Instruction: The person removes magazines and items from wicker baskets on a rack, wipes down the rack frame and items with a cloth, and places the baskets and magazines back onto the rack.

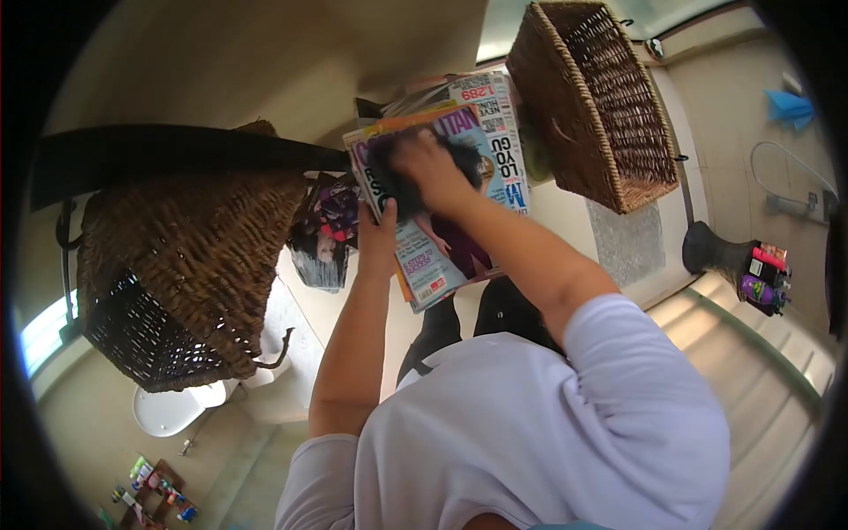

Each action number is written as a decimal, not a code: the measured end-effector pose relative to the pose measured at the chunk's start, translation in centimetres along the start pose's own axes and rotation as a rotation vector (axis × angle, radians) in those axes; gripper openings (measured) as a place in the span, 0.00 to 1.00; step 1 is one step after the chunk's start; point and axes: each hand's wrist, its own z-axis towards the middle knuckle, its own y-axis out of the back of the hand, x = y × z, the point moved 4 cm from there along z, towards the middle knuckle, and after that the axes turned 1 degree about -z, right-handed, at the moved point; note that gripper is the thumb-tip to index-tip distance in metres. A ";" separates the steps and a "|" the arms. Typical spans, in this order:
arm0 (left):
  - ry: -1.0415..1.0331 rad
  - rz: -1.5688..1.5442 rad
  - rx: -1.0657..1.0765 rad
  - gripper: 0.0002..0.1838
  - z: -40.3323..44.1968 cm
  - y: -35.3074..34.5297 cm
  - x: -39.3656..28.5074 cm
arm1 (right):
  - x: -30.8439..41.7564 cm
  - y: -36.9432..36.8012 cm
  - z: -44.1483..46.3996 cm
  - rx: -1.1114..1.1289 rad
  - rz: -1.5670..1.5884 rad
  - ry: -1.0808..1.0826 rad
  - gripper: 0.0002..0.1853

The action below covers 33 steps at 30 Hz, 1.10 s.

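Several magazines lie in a stack, with a Cosmopolitan magazine on top, its title turned slightly. My left hand grips the left edge of this magazine, thumb on the cover. Over the upper cover is my right hand, fingers bent and blurred, pressing a dark, soft-looking black cloth against it. The cloth hides part of the title and the cover picture. Another magazine with large blue and red lettering shows beneath at the right. To the left, a plastic-covered magazine lies lower down.
A brown wicker basket stands at upper right, and another wicker basket is tipped at left. A dark flat bar juts in toward the magazines. Bottles stand on a dark stand at right; a white toilet is lower left.
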 end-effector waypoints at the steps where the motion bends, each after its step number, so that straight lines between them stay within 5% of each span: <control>1: 0.013 -0.010 0.006 0.26 0.0 0.0 0.1 | -2.5 0.2 2.8 -0.104 0.010 -0.188 0.22; 2: 0.006 -0.020 0.014 0.26 -0.1 0.0 0.2 | -5.0 0.6 5.2 -0.088 0.057 -0.369 0.20; 4: -0.009 -0.041 0.037 0.26 -0.2 0.2 0.4 | -6.6 5.1 8.8 -0.079 0.208 -0.354 0.19; 6: -0.011 -0.072 0.055 0.26 -0.1 -0.2 -0.1 | -1.1 17.3 8.5 -0.313 0.185 -0.457 0.19; 10: 0.021 -0.049 0.043 0.26 -0.8 -0.3 -0.7 | -1.5 30.6 3.9 -0.719 0.689 -0.191 0.15; 12: 0.015 -0.017 0.038 0.26 -0.5 -0.3 -0.7 | -7.0 33.2 0.3 -0.794 0.119 -0.297 0.13; 15: 0.019 -0.007 0.028 0.26 -0.3 -0.2 -0.5 | -10.5 30.0 -3.2 -0.154 -0.131 -0.573 0.21; 17: 0.038 -0.020 0.013 0.26 -0.7 -0.5 -1.0 | -8.3 27.1 -6.2 -0.031 -0.361 -0.507 0.31; 20: 0.029 0.011 0.006 0.27 -0.1 -0.1 -0.3 | -4.5 23.3 -8.5 0.093 -0.255 -0.754 0.31; 22: 0.035 -0.009 -0.005 0.26 -0.6 -0.5 -0.7 | -5.3 22.7 -9.3 0.148 -0.327 -0.979 0.25; 33: 0.006 -0.001 -0.007 0.26 -0.5 -0.3 -0.5 | -9.3 31.4 -12.5 -0.188 -0.471 -0.954 0.19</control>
